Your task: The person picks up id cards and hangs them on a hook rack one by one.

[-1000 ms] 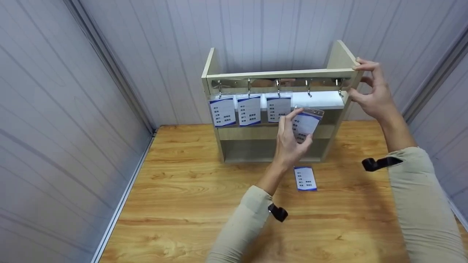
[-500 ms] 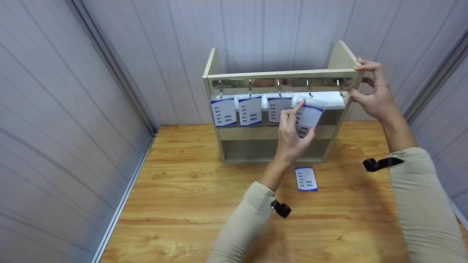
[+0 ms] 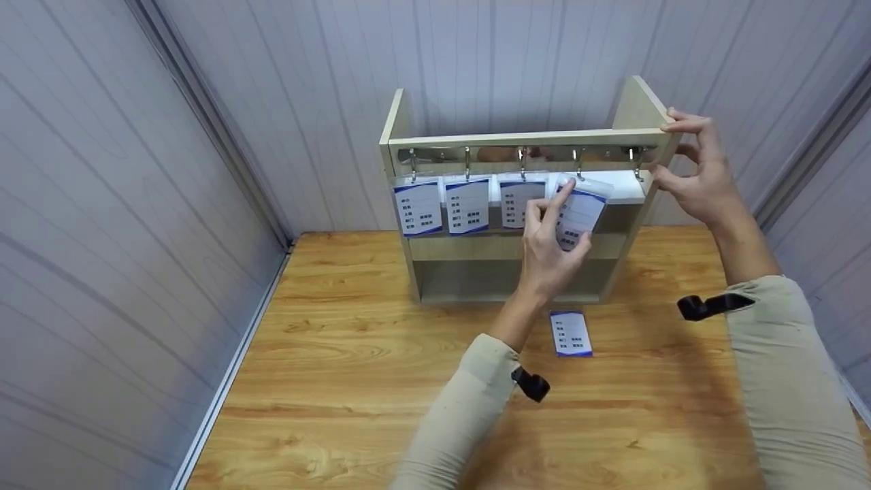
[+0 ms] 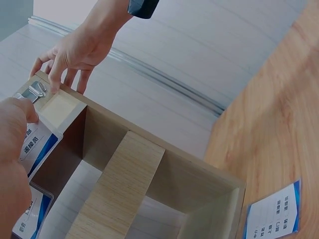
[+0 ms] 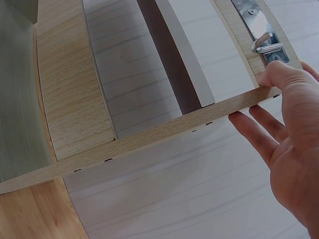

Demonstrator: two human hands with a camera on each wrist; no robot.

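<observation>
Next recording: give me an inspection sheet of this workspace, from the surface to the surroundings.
Surface: wood-grain surface under the wooden rack.
Job's things: three hanging badges on the rack's hooks; one held badge, tilted, near the fourth hook, attachment unclear; one loose badge flat in front of the rack; right-end hook bare.
Clutter: nothing seen.
Hands: left hand pinches the held badge; right hand grips the rack's upper right side.
Cables: nothing seen.
Surroundings: pale panelled walls behind and on both sides.
</observation>
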